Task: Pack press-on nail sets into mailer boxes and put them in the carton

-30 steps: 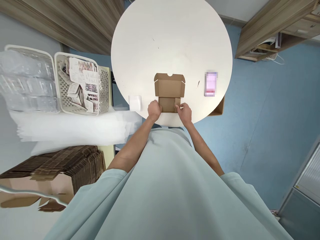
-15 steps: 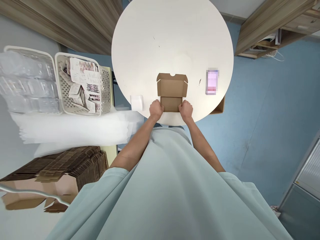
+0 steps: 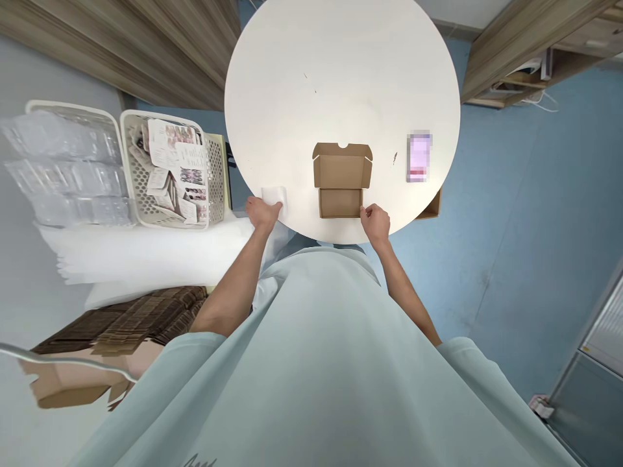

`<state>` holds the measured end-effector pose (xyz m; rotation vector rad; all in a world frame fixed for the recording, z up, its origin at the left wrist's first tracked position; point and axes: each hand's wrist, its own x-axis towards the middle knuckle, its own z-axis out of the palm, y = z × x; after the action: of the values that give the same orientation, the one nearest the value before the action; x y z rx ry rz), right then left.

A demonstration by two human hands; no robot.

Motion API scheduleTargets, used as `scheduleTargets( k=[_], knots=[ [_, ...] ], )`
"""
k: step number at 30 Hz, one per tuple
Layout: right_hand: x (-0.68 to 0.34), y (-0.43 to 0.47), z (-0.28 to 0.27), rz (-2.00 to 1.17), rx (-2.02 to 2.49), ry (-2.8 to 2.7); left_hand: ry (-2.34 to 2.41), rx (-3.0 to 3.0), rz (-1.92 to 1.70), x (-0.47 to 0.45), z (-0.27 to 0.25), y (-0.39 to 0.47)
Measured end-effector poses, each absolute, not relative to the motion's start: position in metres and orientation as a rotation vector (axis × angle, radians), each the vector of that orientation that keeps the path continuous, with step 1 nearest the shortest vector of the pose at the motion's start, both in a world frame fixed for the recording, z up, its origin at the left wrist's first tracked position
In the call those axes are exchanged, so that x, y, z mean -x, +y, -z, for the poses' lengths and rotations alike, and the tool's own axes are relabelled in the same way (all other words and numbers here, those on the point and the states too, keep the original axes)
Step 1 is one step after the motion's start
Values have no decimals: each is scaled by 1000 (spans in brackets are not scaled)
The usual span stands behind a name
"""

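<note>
An open brown cardboard box (image 3: 341, 203) sits near the front edge of the round white table, its lid raised at the back and its inside bare. At its front right corner, my right hand (image 3: 376, 224) is closed, with thumb and fingertips on the side wall. Left of the box, my left hand (image 3: 263, 213) is closed at the front edge of a small flat white packet (image 3: 275, 197). The thumb lies on the packet; part of the fingers' grip is hidden.
A phone-like blurred thing (image 3: 418, 156) lies on the table (image 3: 341, 78) at right. To the left stand a basket of printed cards (image 3: 168, 172), a basket of clear plastic containers (image 3: 73, 165), white sheets (image 3: 146, 253) and stacked flat cardboard (image 3: 141, 318).
My left hand has let go of the box's left side and moved left to the white packet. My right hand stays at the box's right corner with a looser grip.
</note>
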<state>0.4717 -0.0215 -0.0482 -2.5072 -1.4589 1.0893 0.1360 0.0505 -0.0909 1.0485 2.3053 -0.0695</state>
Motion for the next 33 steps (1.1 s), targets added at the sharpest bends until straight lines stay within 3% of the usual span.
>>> scheduleTargets(
  k=[17,23,28,33],
  knots=[
    [-470,-24,37,-1238,2318,-1443,2176,-1033,33,-182,73,36],
    [-466,-19,44,-1605,1897,-1161,1583,-753,-340,-204,39,15],
    [-465,-15,54,-1880,1576,-907,1374,-727,-353,-231,30,15],
    [-469,-8,64,-1729,1716,-930,1550,-691,-411,-264,47,24]
  ],
)
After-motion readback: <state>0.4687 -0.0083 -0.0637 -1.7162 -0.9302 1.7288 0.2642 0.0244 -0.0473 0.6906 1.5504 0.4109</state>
